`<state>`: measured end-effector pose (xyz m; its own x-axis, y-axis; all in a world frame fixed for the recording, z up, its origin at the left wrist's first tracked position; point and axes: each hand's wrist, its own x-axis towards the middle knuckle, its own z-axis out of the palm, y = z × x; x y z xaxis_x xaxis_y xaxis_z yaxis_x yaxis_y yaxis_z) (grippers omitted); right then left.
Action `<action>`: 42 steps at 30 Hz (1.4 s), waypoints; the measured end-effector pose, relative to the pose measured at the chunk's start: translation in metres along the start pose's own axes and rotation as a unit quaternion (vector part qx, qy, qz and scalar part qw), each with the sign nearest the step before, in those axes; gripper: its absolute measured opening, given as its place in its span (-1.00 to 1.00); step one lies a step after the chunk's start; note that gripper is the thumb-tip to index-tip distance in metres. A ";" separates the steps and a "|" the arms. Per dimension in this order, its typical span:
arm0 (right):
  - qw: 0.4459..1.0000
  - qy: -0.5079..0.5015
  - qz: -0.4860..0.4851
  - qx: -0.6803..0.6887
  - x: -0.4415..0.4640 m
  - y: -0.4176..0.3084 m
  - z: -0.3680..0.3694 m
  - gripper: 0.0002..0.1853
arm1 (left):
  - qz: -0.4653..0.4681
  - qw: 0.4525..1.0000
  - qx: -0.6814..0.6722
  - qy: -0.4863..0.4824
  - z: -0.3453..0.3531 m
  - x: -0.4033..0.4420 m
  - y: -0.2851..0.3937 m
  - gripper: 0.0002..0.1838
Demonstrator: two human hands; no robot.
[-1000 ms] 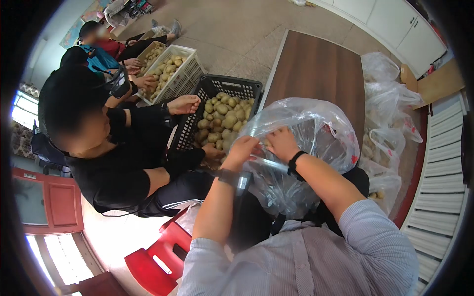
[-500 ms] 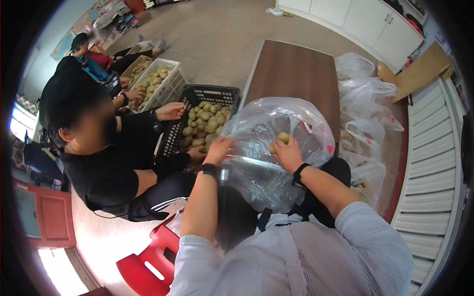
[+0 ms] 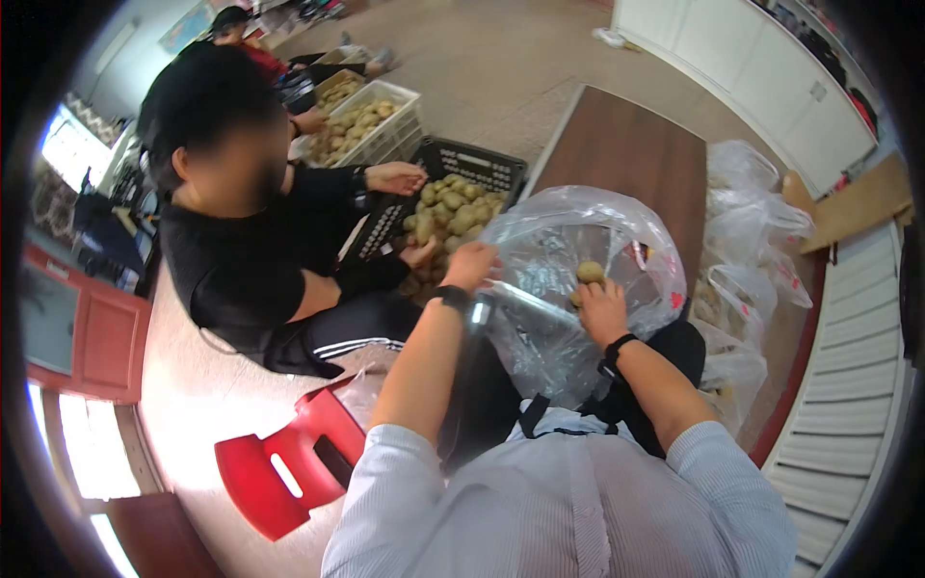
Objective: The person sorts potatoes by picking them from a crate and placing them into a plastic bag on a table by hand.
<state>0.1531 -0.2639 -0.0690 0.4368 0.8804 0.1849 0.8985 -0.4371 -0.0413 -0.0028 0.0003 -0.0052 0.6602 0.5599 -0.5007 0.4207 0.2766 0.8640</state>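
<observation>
A large clear plastic bag (image 3: 540, 332) lies wide open over my lap, its mouth against the end of the brown table. My left hand (image 3: 472, 267) is closed at the left side of the bag's rim; its fingertips are partly hidden. Inside the mouth, my right hand (image 3: 604, 310) is closed round potatoes, with one potato (image 3: 590, 273) showing beyond the fingers and another partly covered by them. To the left of the bag stands a black crate (image 3: 472, 154) of potatoes, where a co-worker's two hands are among or above the potatoes.
The brown table (image 3: 626, 144) stretches ahead. Several filled plastic bags (image 3: 747, 231) line the floor on its right. A white crate (image 3: 390, 144) of potatoes is beyond the black one. A red stool (image 3: 289, 467) stands at my left, near the co-worker (image 3: 241, 250).
The view has swung, so most things sit farther right. My right hand still holds potatoes within the bag's mouth. The co-worker's nearer hand has lifted a little among the potatoes.
</observation>
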 end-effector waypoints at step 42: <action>0.994 -0.040 0.073 0.071 0.035 -0.006 -0.006 -0.52 | 0.012 0.873 -0.458 0.166 -0.038 0.020 -0.018 -0.69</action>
<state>0.1622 -0.2317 -0.0569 0.5598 0.8240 0.0879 0.8200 -0.5356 -0.2017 -0.0211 0.0366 -0.0289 0.3817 0.7279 -0.5696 -0.3654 0.6849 0.6304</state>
